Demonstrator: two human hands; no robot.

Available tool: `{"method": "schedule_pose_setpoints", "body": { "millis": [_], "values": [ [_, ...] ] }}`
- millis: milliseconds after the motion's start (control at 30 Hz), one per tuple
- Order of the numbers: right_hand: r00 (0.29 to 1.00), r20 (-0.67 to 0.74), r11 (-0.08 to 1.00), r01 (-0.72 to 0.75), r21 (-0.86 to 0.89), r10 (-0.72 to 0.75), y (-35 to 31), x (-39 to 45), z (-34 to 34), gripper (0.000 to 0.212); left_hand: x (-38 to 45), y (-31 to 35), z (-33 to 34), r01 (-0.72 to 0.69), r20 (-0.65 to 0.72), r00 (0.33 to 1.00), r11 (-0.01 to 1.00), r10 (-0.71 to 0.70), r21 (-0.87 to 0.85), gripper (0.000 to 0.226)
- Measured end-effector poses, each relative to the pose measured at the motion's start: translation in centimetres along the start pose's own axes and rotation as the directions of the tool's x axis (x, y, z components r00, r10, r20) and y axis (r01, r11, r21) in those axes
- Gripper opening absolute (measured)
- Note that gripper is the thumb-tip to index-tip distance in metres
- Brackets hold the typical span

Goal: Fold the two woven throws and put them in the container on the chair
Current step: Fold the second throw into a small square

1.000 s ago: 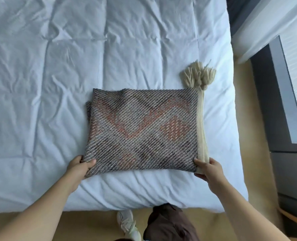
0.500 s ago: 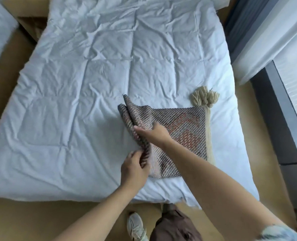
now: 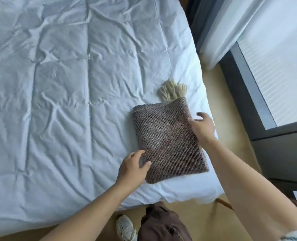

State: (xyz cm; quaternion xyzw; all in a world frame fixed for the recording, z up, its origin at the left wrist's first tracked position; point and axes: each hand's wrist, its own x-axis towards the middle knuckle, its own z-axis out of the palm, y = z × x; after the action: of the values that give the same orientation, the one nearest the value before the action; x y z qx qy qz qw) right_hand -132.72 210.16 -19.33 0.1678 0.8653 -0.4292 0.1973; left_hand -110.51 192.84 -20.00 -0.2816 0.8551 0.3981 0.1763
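Note:
A woven throw (image 3: 168,141) in grey, brown and rust lies folded into a narrow bundle near the right front corner of the bed (image 3: 60,94). Cream tassels (image 3: 172,90) stick out at its far end. My left hand (image 3: 133,168) rests at the bundle's near left edge, thumb on top of the weave and fingers at the side. My right hand (image 3: 202,126) lies flat on the right edge with fingers spread. No second throw and no container show in this view.
The white rumpled duvet covers the rest of the bed. A window with a grey frame (image 3: 252,80) and a white curtain (image 3: 227,26) runs along the right. A curved wooden piece (image 3: 223,203) shows by the bed's corner. My shoe (image 3: 126,228) stands on the tan floor.
The left half of the throw has been folded over to the right, making the bundle narrower. My right hand moved from the middle to the right edge; my left hand let go of the fold.

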Motion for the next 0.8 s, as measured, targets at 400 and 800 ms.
{"method": "schedule_pose_setpoints", "body": {
  "millis": [400,800],
  "values": [
    [0.865,0.137,0.859,-0.499,0.119,0.483,20.9,-9.7,-1.6,0.074,19.0,6.9,1.1,-0.079,-0.092,0.987,0.898,0.131,0.432,0.067],
    [0.814,0.411,0.558,-0.581,0.593,0.411,18.0,-4.4,4.6,0.054,29.0,9.0,-0.6,0.07,0.368,0.906,0.932,-0.209,0.357,0.073]
  ]
}}
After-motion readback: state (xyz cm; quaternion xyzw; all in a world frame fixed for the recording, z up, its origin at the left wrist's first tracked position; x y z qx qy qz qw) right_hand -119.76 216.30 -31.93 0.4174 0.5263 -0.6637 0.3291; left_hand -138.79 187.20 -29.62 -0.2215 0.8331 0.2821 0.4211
